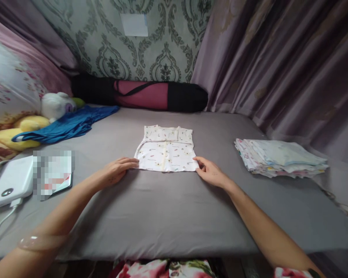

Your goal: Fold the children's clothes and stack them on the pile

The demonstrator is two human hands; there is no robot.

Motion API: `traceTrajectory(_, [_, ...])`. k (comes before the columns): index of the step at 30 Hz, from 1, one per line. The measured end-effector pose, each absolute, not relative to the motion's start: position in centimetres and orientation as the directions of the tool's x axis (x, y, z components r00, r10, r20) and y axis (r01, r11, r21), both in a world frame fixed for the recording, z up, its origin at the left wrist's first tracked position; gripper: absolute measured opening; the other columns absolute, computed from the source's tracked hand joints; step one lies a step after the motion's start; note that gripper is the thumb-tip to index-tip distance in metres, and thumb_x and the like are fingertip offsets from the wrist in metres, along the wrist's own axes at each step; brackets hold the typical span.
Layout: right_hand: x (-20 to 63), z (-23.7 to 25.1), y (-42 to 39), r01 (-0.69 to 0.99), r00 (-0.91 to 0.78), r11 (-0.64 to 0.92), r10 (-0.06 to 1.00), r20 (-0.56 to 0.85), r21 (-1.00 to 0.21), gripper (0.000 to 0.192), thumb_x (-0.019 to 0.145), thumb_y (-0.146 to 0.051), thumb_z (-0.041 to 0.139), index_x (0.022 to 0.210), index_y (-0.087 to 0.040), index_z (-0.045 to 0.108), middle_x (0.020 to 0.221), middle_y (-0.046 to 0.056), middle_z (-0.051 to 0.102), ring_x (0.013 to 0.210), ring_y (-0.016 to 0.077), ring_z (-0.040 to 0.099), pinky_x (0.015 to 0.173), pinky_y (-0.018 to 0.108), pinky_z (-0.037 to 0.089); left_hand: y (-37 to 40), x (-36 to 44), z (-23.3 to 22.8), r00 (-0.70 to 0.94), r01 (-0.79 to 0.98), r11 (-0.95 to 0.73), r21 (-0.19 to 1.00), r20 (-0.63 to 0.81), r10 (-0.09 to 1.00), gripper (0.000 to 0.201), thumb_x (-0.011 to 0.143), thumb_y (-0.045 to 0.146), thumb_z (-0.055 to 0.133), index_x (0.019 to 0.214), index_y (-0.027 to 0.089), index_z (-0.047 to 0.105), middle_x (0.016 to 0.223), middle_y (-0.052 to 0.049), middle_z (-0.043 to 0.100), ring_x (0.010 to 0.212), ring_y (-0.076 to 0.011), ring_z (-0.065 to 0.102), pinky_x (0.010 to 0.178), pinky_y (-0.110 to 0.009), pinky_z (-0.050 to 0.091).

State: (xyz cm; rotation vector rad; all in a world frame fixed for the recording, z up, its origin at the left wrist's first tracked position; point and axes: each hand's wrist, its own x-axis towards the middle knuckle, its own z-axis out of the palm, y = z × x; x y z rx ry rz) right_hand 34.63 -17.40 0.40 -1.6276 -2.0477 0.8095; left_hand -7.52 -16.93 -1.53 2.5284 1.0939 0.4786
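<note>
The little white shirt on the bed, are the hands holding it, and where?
Both hands touch the little white shirt at its bottom corners: left hand at the left, right hand at the right. A real grip cannot be told.

phone [55, 178] pixelated; charger [8, 184] cut by edge

white garment [166, 154] with small coloured prints, grey sheet [162, 208], blue cloth [69, 125], mauve curtain [278, 65].

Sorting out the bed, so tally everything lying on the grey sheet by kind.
Small white printed baby garment laid flat: 1
Stack of folded pale cloths: 1
Crumpled blue fabric garment: 1
Soft plush toys: 2
Long maroon-and-black roll bag: 1
White power bank: 1
Total: 7
</note>
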Motion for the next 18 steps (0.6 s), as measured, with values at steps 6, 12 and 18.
traceTrajectory(6, [35.2,0.8,-17.7,0.786,-0.442,0.419,0.895,0.061,-0.455,0.05,0.081,-0.005,0.042,0.124,-0.024,0.059,0.108,0.006,0.061,0.091,0.0173,0.059,0.083,0.027,0.046,-16.4,-6.7,-1.0,0.588,0.633,-0.596,0.495,0.194,0.785,0.037,0.097,0.033,0.036,0.113,0.023,0.068,0.126,-0.009,0.064,0.111,-0.021,0.063,0.097,-0.032,0.049])
traceTrajectory(12, [35.5,0.3,-17.0,0.763,-0.484,0.515,0.856,0.184,-0.391,0.034,0.089,-0.014,0.046,0.114,-0.024,0.065,0.109,0.009,0.057,0.101,0.021,0.055,0.09,0.033,0.047,-16.0,-6.2,-0.7,0.572,0.631,-0.583,0.512,0.202,0.795,0.033,0.098,0.037,0.04,0.11,0.023,0.067,0.123,-0.01,0.064,0.115,-0.0215,0.059,0.1,-0.035,0.047])
traceTrajectory(18, [35.6,0.1,-15.6,0.689,-0.503,0.582,0.813,0.294,-0.431,0.023,0.091,-0.02,0.049,0.1,-0.024,0.07,0.127,0.01,0.057,0.119,0.0255,0.05,0.102,0.046,0.041,-15.3,-5.5,-0.7,0.543,0.6,-0.571,0.56,0.239,0.805,0.028,0.096,0.04,0.046,0.105,0.024,0.067,0.118,-0.008,0.066,0.115,-0.0215,0.057,0.1,-0.038,0.047])
